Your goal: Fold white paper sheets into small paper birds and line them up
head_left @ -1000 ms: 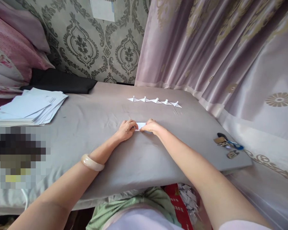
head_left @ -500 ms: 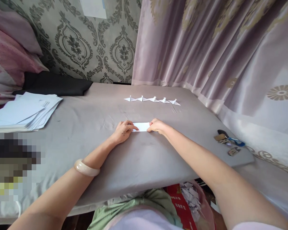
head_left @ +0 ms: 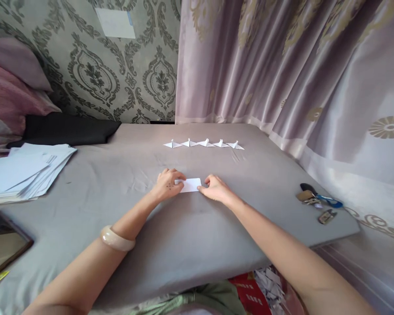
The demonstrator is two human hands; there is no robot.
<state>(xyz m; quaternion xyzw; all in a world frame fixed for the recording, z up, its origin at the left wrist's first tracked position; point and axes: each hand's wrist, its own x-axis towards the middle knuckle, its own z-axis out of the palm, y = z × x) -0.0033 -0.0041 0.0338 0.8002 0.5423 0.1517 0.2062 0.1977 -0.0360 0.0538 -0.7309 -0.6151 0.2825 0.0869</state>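
Note:
A small folded strip of white paper (head_left: 191, 185) lies on the grey cloth in front of me. My left hand (head_left: 168, 184) holds its left end between thumb and fingers. At the other end is my right hand (head_left: 216, 189), its thumb tip at the paper's right edge and its forefinger held apart from the thumb. Beyond my hands, several folded white paper birds (head_left: 206, 143) stand in a row, wing to wing.
A stack of white paper (head_left: 29, 168) lies at left, beside a black folded cloth (head_left: 65, 127). A dark-screened tablet (head_left: 6, 245) rests nearer me. Keys (head_left: 310, 199) and a nail clipper (head_left: 327, 216) lie at right. Below the edge, a bag holds white paper pieces (head_left: 271, 284).
My right hand's fingers have loosened from the paper's right end, and its fingers have spread. The left hand's grip has shifted along the left end. The view has tilted up slightly.

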